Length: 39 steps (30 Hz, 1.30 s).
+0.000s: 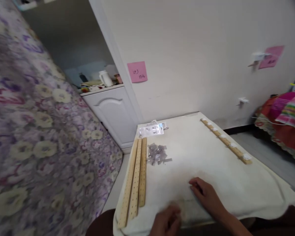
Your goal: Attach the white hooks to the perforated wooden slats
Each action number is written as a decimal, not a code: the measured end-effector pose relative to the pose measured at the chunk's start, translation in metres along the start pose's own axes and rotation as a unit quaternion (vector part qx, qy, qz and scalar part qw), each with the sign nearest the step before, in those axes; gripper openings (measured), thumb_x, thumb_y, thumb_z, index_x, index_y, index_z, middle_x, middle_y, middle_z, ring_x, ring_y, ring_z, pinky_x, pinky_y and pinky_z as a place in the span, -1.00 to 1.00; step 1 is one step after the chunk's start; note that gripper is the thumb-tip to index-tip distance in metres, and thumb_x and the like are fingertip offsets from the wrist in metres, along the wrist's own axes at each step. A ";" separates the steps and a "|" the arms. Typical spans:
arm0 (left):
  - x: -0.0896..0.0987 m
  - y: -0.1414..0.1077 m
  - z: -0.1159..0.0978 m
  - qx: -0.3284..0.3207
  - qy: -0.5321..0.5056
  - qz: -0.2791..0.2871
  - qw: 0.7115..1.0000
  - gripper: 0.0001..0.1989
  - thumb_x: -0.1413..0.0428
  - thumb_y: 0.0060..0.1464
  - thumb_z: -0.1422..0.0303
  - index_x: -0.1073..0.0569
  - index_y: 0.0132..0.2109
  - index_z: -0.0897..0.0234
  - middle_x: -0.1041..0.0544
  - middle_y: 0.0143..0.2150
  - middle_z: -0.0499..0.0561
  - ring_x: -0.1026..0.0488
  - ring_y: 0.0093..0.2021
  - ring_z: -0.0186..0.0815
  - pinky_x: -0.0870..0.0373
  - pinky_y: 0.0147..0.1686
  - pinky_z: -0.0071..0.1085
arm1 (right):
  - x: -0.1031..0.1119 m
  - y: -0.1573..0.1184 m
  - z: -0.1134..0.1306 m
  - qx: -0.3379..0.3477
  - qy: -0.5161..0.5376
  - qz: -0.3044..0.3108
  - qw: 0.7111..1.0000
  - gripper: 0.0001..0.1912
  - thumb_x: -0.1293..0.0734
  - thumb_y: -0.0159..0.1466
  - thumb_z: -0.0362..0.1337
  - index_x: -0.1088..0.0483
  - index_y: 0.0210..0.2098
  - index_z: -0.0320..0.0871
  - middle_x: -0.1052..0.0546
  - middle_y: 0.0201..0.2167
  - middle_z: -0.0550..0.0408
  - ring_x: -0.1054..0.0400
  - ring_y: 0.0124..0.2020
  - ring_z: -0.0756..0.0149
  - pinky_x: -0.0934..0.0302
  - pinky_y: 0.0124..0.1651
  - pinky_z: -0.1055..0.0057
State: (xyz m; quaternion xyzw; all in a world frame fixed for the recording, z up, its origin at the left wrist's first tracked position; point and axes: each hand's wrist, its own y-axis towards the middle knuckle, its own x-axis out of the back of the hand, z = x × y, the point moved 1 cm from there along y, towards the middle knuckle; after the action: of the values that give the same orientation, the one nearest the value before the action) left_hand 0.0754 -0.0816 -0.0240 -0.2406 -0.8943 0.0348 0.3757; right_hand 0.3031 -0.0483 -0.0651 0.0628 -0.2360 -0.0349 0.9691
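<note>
My left hand (166, 220) is low over the front edge of the white-covered table (184, 144), smeared by motion, its fingers hard to make out. To its right, my right hand (206, 195) hovers over or rests on the cloth with fingers curled in toward the thumb; nothing shows between them. Left of both hands lie three pale wooden strips with rows of small holes: an outer strip (129, 186), a middle strip (136, 182) and a shorter inner strip (143, 173). Beside them is a loose heap of small grey, shiny pieces (157, 154).
Clear plastic packets (151, 129) lie at the table's back left. Along the right edge runs a wooden strip (227, 142) with several white pieces on it. A floral curtain (51, 131) hangs at left, a white cabinet (113, 114) behind, a bed (285, 124) at right.
</note>
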 end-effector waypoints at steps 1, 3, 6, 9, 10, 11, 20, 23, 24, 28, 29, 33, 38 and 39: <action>0.011 -0.001 0.005 -0.009 -0.001 -0.062 0.998 -0.65 0.02 0.16 0.17 -0.44 0.01 0.19 -0.56 -0.22 0.00 -0.46 -0.21 -0.28 -0.37 -0.17 -0.43 | -0.001 -0.001 0.000 0.000 -0.006 0.004 1.000 -0.77 -0.19 0.25 -0.13 -0.39 -0.25 -0.12 -0.50 -0.47 0.10 -0.39 -0.40 0.24 -0.22 -0.30 0.38; 0.034 -0.004 0.015 -0.010 0.028 -0.173 0.985 -0.66 0.09 0.21 0.18 -0.43 0.00 0.20 -0.54 -0.17 0.03 -0.46 -0.18 -0.27 -0.37 -0.16 -0.41 | -0.002 -0.002 -0.001 -0.001 -0.016 0.008 1.000 -0.75 -0.19 0.26 -0.11 -0.39 -0.24 -0.11 -0.52 -0.44 0.09 -0.40 -0.39 0.24 -0.24 -0.30 0.38; 0.058 -0.012 0.031 0.034 0.152 -0.278 0.948 -0.72 0.08 0.19 0.23 -0.44 -0.07 0.19 -0.49 -0.17 0.06 -0.43 -0.16 -0.21 -0.35 -0.14 -0.34 | -0.004 -0.004 -0.002 -0.005 -0.025 0.009 1.000 -0.74 -0.19 0.25 -0.09 -0.41 -0.24 -0.09 -0.55 -0.38 0.06 -0.42 -0.36 0.22 -0.26 -0.28 0.38; 0.063 -0.019 0.042 0.088 0.261 -0.298 0.914 -0.80 0.03 0.15 0.30 -0.43 -0.15 0.20 -0.44 -0.21 0.04 -0.40 -0.16 -0.20 -0.32 -0.17 -0.34 | -0.005 -0.005 -0.006 -0.010 -0.031 0.008 0.999 -0.73 -0.20 0.24 -0.07 -0.41 -0.22 -0.08 -0.57 -0.34 0.04 -0.44 -0.31 0.20 -0.28 -0.23 0.37; 0.061 -0.020 0.043 0.098 0.286 -0.298 0.905 -0.83 0.01 0.14 0.33 -0.43 -0.16 0.21 -0.43 -0.21 0.04 -0.39 -0.16 -0.20 -0.31 -0.18 -0.35 | -0.005 -0.005 -0.007 -0.011 -0.033 0.008 0.999 -0.72 -0.20 0.24 -0.06 -0.41 -0.21 -0.08 -0.57 -0.33 0.03 -0.44 -0.30 0.19 -0.29 -0.23 0.36; 0.059 -0.021 0.044 0.104 0.306 -0.300 0.898 -0.85 0.00 0.13 0.35 -0.42 -0.17 0.22 -0.42 -0.21 0.04 -0.38 -0.17 -0.21 -0.29 -0.18 -0.36 | -0.005 -0.006 -0.008 -0.011 -0.036 0.008 0.999 -0.71 -0.20 0.24 -0.06 -0.41 -0.21 -0.07 -0.57 -0.32 0.03 -0.44 -0.30 0.19 -0.29 -0.22 0.36; 0.044 -0.016 0.045 0.146 0.360 -0.305 0.870 -0.88 -0.03 0.11 0.40 -0.42 -0.20 0.26 -0.42 -0.22 0.04 -0.35 -0.17 -0.19 -0.23 -0.16 -0.33 | -0.006 -0.006 -0.017 -0.016 -0.052 0.012 0.998 -0.69 -0.21 0.22 -0.01 -0.41 -0.21 -0.06 -0.57 -0.29 0.03 -0.45 -0.25 0.16 -0.29 -0.19 0.36; 0.041 -0.017 0.043 0.156 0.349 -0.302 0.873 -0.87 -0.03 0.10 0.38 -0.42 -0.19 0.26 -0.43 -0.21 0.06 -0.36 -0.18 -0.17 -0.23 -0.17 -0.30 | -0.003 -0.005 -0.019 -0.042 -0.034 0.023 0.998 -0.67 -0.24 0.19 0.02 -0.41 -0.21 -0.05 -0.58 -0.29 0.03 -0.45 -0.23 0.13 -0.29 -0.20 0.34; 0.041 -0.017 0.041 0.158 0.347 -0.303 0.873 -0.87 -0.02 0.10 0.39 -0.42 -0.20 0.26 -0.43 -0.22 0.06 -0.37 -0.19 -0.17 -0.23 -0.18 -0.30 | -0.004 -0.003 -0.019 -0.052 -0.019 0.028 0.998 -0.67 -0.24 0.18 0.03 -0.40 -0.22 -0.05 -0.58 -0.29 0.03 -0.45 -0.25 0.13 -0.30 -0.21 0.34; 0.043 -0.019 0.032 0.174 0.345 -0.317 0.866 -0.89 -0.03 0.08 0.38 -0.42 -0.24 0.26 -0.44 -0.25 0.06 -0.38 -0.22 -0.16 -0.22 -0.20 -0.29 | -0.022 0.004 -0.002 -0.099 0.112 0.087 0.985 -0.63 -0.27 0.15 0.05 -0.38 -0.22 -0.09 -0.55 -0.39 0.05 -0.44 -0.37 0.20 -0.32 -0.28 0.35; 0.044 -0.019 0.029 0.175 0.346 -0.320 0.864 -0.89 -0.03 0.08 0.37 -0.42 -0.25 0.27 -0.44 -0.26 0.06 -0.39 -0.22 -0.16 -0.22 -0.21 -0.29 | -0.033 0.006 0.006 -0.112 0.160 0.117 0.974 -0.61 -0.29 0.14 0.06 -0.38 -0.23 -0.11 -0.55 -0.39 0.04 -0.45 -0.37 0.20 -0.33 -0.28 0.35; 0.049 -0.018 0.019 0.162 0.344 -0.339 0.860 -0.89 -0.02 0.08 0.37 -0.42 -0.26 0.26 -0.44 -0.29 0.04 -0.39 -0.25 -0.18 -0.22 -0.24 -0.31 | -0.092 0.017 0.046 -0.175 0.334 0.199 0.905 -0.47 -0.41 -0.03 0.07 -0.37 -0.19 -0.15 -0.56 -0.29 -0.03 -0.49 -0.27 0.15 -0.35 -0.25 0.30; 0.050 -0.015 0.013 0.134 0.342 -0.372 0.852 -0.90 -0.02 0.11 0.37 -0.42 -0.28 0.24 -0.43 -0.32 0.02 -0.40 -0.29 -0.20 -0.24 -0.28 -0.32 | -0.148 0.034 0.084 -0.227 0.439 0.228 0.839 -0.39 -0.45 -0.06 0.07 -0.37 -0.12 -0.16 -0.57 -0.31 0.00 -0.49 -0.31 0.21 -0.33 -0.21 0.31; 0.049 -0.014 0.012 0.123 0.340 -0.372 0.855 -0.88 0.00 0.13 0.37 -0.42 -0.29 0.24 -0.43 -0.33 0.02 -0.40 -0.29 -0.20 -0.24 -0.28 -0.32 | -0.153 0.036 0.087 -0.221 0.443 0.230 0.838 -0.41 -0.45 -0.06 0.05 -0.38 -0.14 -0.17 -0.58 -0.32 0.01 -0.49 -0.33 0.21 -0.32 -0.23 0.30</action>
State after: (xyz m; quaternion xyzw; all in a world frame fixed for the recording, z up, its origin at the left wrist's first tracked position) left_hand 0.0318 -0.0702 0.0028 0.1612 -0.7218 -0.0815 0.6681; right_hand 0.1286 -0.0070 -0.0524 -0.2006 0.2248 0.1695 0.9384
